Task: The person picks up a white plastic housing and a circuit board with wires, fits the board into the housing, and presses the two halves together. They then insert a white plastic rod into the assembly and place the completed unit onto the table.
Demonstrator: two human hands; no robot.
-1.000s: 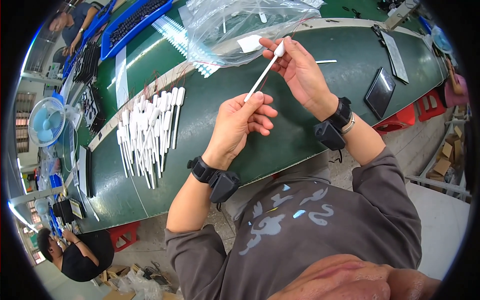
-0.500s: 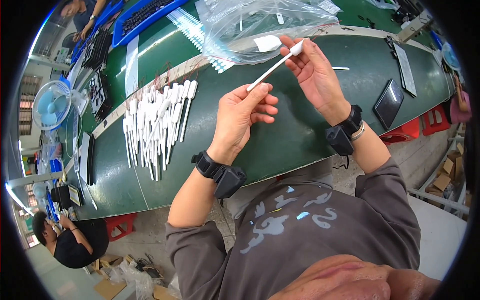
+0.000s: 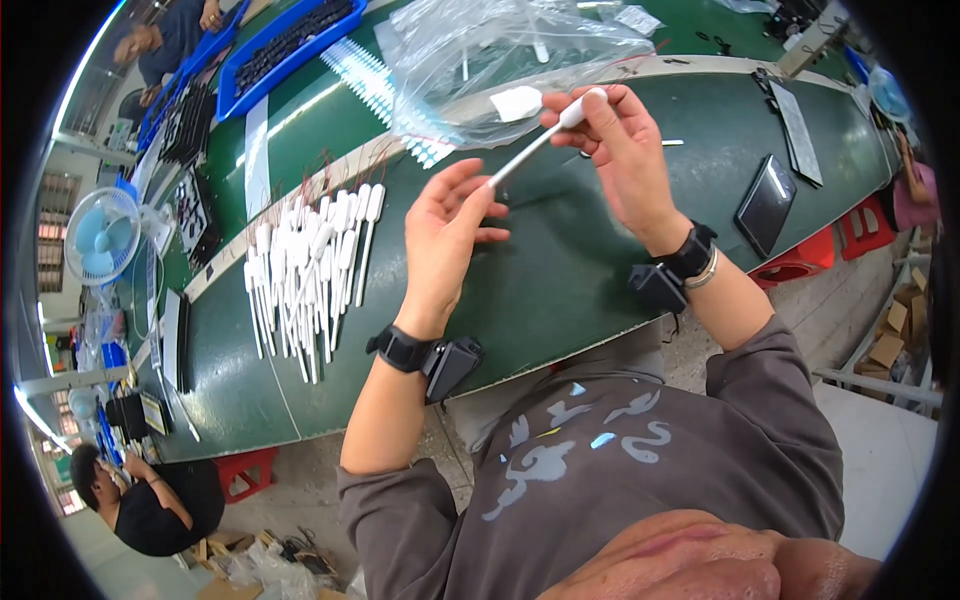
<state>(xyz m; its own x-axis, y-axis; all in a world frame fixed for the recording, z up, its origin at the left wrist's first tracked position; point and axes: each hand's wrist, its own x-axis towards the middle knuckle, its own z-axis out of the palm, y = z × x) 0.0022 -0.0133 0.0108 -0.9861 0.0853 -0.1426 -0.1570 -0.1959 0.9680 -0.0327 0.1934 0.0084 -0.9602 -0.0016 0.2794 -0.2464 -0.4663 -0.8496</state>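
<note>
- the white stick [image 3: 530, 150], thin with a fatter rounded head, is up in the air above the green worktop [image 3: 560, 270], stretched between both hands, not resting on anything
- right hand [image 3: 620, 150] has its grip clamped on the fat head end, thumb and fingertips pinching it, so that's the anchor
- left hand [image 3: 445, 235] is mostly open, fingers spread apart, and only the fingertips meet the thin tail end; can't tell if it's actually pinching or just steadying
- to do this bit well, the person probably wants the right-hand pinch firm and the left doing the light, fine work, since that thin end looks like it'd flex easily
- holding it level with the eyes and away from the clear plastic bag [image 3: 500, 60] just behind seems smart, the bag is close enough to snag
- the pile of matching white sticks [image 3: 305, 270] sits well off to the left on the worktop, laid roughly parallel, so there's an obvious orientation to match
- wrist trackers [image 3: 450, 365] are strapped on both arms, so wide wrist twists may feel clunky; rolling the stick between fingertips looks easier
</note>
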